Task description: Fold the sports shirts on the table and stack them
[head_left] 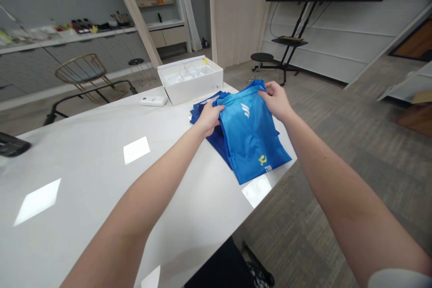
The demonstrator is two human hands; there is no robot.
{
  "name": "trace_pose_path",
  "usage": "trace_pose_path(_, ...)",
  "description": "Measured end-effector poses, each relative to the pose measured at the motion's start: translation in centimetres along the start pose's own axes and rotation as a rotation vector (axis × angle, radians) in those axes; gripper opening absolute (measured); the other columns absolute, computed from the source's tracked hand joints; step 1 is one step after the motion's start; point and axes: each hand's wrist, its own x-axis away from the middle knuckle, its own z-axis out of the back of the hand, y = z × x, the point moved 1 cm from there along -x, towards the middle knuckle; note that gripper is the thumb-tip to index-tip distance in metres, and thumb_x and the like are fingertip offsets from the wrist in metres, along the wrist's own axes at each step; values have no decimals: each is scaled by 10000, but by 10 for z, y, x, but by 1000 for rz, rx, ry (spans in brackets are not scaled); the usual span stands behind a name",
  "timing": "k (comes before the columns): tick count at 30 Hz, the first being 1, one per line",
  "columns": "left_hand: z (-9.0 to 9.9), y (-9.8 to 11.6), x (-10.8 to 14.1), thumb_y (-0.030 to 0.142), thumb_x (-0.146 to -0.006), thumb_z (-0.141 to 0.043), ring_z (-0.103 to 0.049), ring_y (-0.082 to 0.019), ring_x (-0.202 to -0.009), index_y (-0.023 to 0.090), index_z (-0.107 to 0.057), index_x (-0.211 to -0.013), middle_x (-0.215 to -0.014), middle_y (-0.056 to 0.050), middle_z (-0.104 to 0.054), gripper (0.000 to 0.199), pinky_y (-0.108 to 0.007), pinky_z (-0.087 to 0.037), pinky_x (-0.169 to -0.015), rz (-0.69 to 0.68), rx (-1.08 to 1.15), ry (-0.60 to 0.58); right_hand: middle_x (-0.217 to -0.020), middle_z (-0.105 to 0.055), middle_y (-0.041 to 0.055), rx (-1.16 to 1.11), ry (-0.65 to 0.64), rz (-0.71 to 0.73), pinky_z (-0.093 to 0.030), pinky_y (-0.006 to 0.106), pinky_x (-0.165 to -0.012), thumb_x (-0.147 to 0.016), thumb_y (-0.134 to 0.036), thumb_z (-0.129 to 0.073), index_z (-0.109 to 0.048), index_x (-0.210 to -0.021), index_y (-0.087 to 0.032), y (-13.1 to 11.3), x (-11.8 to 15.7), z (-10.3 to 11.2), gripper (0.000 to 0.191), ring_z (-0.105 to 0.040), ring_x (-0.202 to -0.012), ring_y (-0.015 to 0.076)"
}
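Note:
A bright blue garment (251,130) with a white logo and a yellow mark hangs between both hands, its lower edge at the table's right edge. My left hand (211,118) pinches its upper left corner. At the upper right corner, my right hand (275,99) has its fingers closed on the fabric. Beneath and to the left, darker blue folded fabric (216,141) lies on the white table (101,180), partly hidden by the bright garment and my left hand.
Behind the fabric stands an open white box (194,87) with clear plastic inside. A white device (153,101) lies beside it. At the far left is a black object (13,145). A chair (81,72) and a black stool (262,57) stand beyond the table.

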Motion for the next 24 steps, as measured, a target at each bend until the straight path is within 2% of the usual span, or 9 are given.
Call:
trace_pose_path(5,41,-16,-36,205,-762,-656,-644,-171,-751,194,-622,-1029,-847,-13,-667,269,-320,-547,-720,-37,-196,253,-599,-466,-64,184,-27,42,-385,267,-618,-819,-259,-652,-586,-891,-206,20,-48,-52,112,-422,-571,128)
trace_pose_path(9,70,-32,-64,229,-785,-666,-652,-188,-897,179,-631,-1012,-937,-35,-688,235,-324,-530,-846,-159,-418,415,-719,-578,-15,306,-26,41,-457,312,-742,-875,-277,-591,-645,-1028,-181,34,-61,-88,189,-528,-690,165)
trace_pose_path(12,84,-45,-75,204,-807,-656,-652,-210,-1034,176,-595,-1165,-1115,-84,-689,364,-358,-501,-962,-178,-575,504,-1027,-674,85,464,-97,-6,-483,430,-888,-901,-299,-569,-633,-1242,-196,42,-51,-104,362,-599,-937,250)
trace_pose_path(15,85,-49,-64,175,-817,-644,-554,-276,-1280,187,-490,-1368,-1393,-161,-569,572,-439,-431,-1082,-277,-846,544,-1393,-555,151,644,-170,4,-437,607,-982,-892,-342,-599,-566,-1389,-250,42,-31,-108,507,-515,-1221,372)
trace_pose_path(17,77,-46,-51,168,-858,-585,-431,-305,-1414,189,-443,-1442,-1527,-175,-450,601,-487,-360,-1147,-439,-1081,485,-1471,-503,143,681,-199,78,-408,658,-1015,-924,-366,-560,-560,-1401,-259,38,-19,-109,490,-475,-1286,394)
trace_pose_path(20,59,-42,-37,192,-958,-446,-350,-280,-1479,178,-418,-1496,-1594,-147,-390,539,-483,-271,-1211,-663,-1322,233,-1483,-513,123,614,-280,168,-398,587,-1095,-981,-383,-474,-566,-1404,-234,37,-9,-116,457,-489,-1311,342)
trace_pose_path(22,49,-45,-35,264,-1016,-373,-330,-266,-1496,165,-403,-1521,-1606,-137,-387,516,-473,-251,-1227,-675,-1402,80,-1479,-533,110,558,-400,169,-385,514,-1143,-1016,-365,-399,-569,-1411,-209,39,-6,-125,458,-490,-1341,292)
trace_pose_path(24,43,-53,-39,359,-1047,-321,-339,-279,-1494,145,-399,-1532,-1601,-144,-401,537,-497,-265,-1222,-525,-1464,-19,-1497,-529,105,539,-516,135,-350,494,-1179,-1035,-340,-340,-570,-1422,-192,42,-5,-134,474,-450,-1399,272)
